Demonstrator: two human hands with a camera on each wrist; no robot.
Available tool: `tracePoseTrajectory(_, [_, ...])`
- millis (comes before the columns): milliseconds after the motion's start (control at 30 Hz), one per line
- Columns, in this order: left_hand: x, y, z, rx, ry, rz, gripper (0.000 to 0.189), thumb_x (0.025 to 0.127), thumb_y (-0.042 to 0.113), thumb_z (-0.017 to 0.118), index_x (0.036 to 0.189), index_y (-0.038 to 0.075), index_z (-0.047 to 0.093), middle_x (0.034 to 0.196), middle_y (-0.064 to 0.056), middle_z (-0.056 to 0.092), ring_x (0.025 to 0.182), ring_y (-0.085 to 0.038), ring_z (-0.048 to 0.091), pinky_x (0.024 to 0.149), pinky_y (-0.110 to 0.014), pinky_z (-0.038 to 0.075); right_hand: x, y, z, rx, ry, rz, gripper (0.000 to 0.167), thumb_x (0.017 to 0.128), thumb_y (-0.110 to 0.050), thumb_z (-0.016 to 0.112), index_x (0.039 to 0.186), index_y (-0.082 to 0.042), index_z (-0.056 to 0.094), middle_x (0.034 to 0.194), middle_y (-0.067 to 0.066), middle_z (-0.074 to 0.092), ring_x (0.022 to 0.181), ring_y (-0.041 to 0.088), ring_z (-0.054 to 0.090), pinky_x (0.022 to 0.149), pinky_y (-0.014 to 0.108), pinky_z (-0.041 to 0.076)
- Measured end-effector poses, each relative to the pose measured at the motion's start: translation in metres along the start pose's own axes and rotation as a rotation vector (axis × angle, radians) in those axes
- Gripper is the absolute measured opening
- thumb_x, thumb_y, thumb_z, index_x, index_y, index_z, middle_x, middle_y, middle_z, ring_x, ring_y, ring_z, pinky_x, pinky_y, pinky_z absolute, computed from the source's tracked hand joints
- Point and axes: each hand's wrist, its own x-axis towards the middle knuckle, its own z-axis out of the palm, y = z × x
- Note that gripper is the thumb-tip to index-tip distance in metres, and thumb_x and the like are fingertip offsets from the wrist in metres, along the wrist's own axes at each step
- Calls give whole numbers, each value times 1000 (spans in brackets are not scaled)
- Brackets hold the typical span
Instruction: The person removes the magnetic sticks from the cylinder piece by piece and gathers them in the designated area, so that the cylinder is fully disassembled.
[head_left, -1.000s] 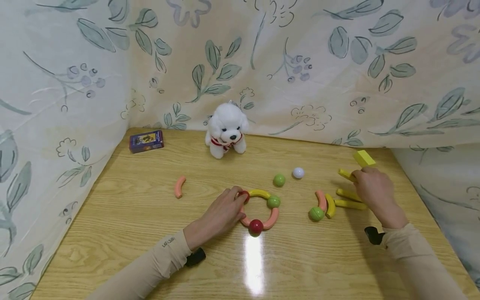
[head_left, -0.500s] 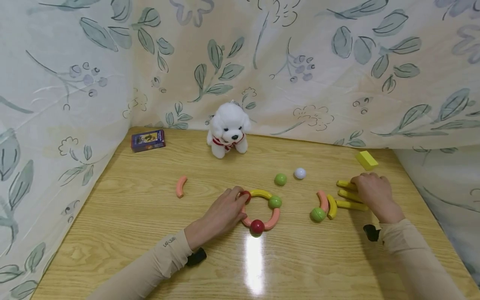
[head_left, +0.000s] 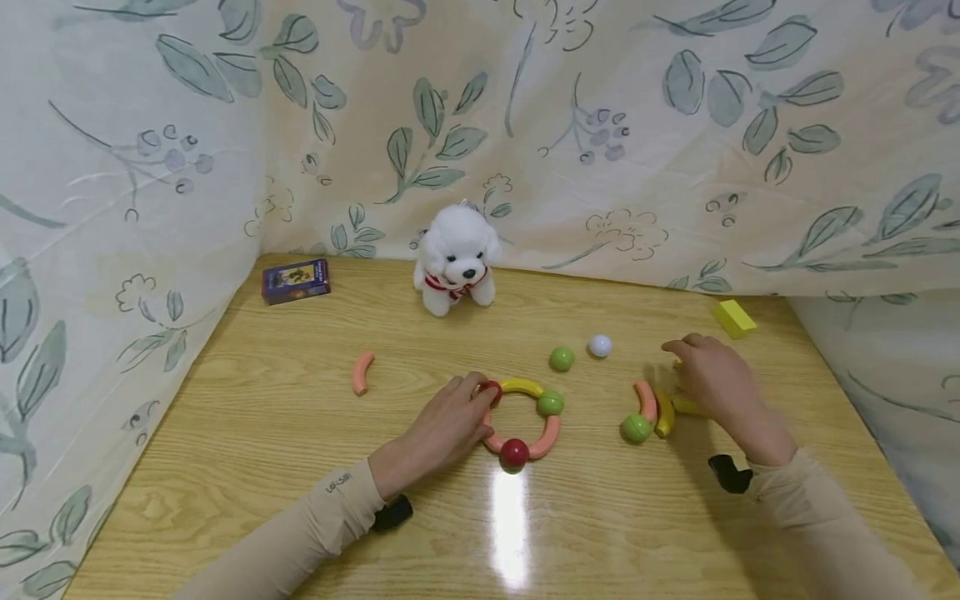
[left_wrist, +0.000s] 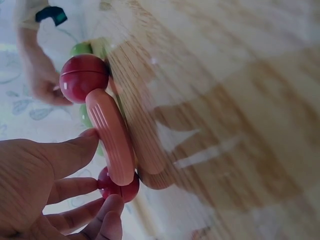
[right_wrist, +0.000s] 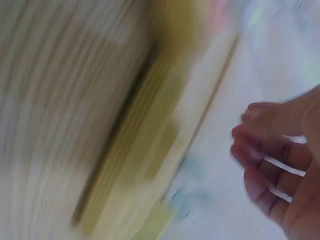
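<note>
A ring of magnetic balls and curved sticks lies mid-table. My left hand (head_left: 442,425) is at its left side. In the left wrist view its fingers curl about a red ball (left_wrist: 127,190) while the thumb touches a pink curved stick (left_wrist: 112,140). The ring also has a yellow curved stick (head_left: 521,386), a ribbed green ball (head_left: 550,403), another pink stick (head_left: 546,437) and a red ball (head_left: 514,452) in front. My right hand (head_left: 716,379) hovers over yellow straight sticks (head_left: 690,407), which it partly hides. Its fingers are loosely bent and hold nothing.
Left of my right hand sit a yellow curved stick (head_left: 664,413), a pink one (head_left: 645,401) and a green ball (head_left: 637,428). Farther back are a green ball (head_left: 562,359), white ball (head_left: 600,346), yellow block (head_left: 734,319), plush dog (head_left: 457,260) and box (head_left: 296,282). A pink stick (head_left: 362,372) lies left.
My right hand has set a yellow straight stick down beside the others, let go and shifted left above them. The left hand has stayed at the ring.
</note>
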Motion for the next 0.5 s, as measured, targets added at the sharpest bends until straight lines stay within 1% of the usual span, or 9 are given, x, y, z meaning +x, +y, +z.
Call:
tracePoseTrajectory(67, [0, 0, 0, 2, 3, 2, 45, 86, 21, 75, 124, 3, 61, 123, -14, 57, 97, -24, 57, 83, -35, 51, 3, -25, 1, 81, 46, -89, 29, 77, 9, 71, 105, 2, 70, 95, 17, 68, 79, 31, 66, 65, 45, 55])
tracePoseTrajectory(100, [0, 0, 0, 4, 4, 4, 44, 86, 21, 75, 124, 4, 61, 123, -14, 57, 96, -24, 57, 83, -35, 51, 4, -38, 3, 117, 56, -137, 29, 77, 8, 72, 105, 1, 70, 96, 15, 68, 80, 28, 66, 66, 42, 55])
tracePoseTrajectory(233, [1, 0, 0, 13, 8, 12, 45, 85, 22, 75, 124, 4, 62, 122, -14, 58, 95, -24, 57, 81, -34, 51, 3, -86, 11, 214, 57, -330, 27, 80, 1, 75, 106, -6, 71, 99, 5, 68, 80, 15, 66, 66, 31, 55])
tracePoseTrajectory(300, [1, 0, 0, 14, 13, 18, 45, 85, 22, 76, 124, 4, 62, 122, -13, 58, 94, -24, 57, 80, -35, 51, 1, -106, 15, 235, 75, -420, 27, 79, -4, 78, 105, -9, 72, 99, 3, 68, 81, 12, 66, 66, 28, 55])
tracePoseTrajectory(400, [1, 0, 0, 21, 24, 25, 45, 84, 23, 76, 123, 4, 62, 121, -13, 58, 93, -24, 57, 79, -35, 51, -2, -128, 22, 268, 83, -506, 27, 78, -13, 81, 104, -12, 72, 98, -2, 66, 80, 8, 64, 65, 23, 54])
tracePoseTrajectory(500, [1, 0, 1, 25, 32, 30, 45, 84, 23, 77, 122, 4, 62, 120, -13, 58, 92, -24, 57, 79, -34, 51, -3, -142, 27, 272, 69, -550, 25, 80, -18, 80, 102, -14, 71, 98, -3, 65, 80, 7, 63, 65, 21, 53])
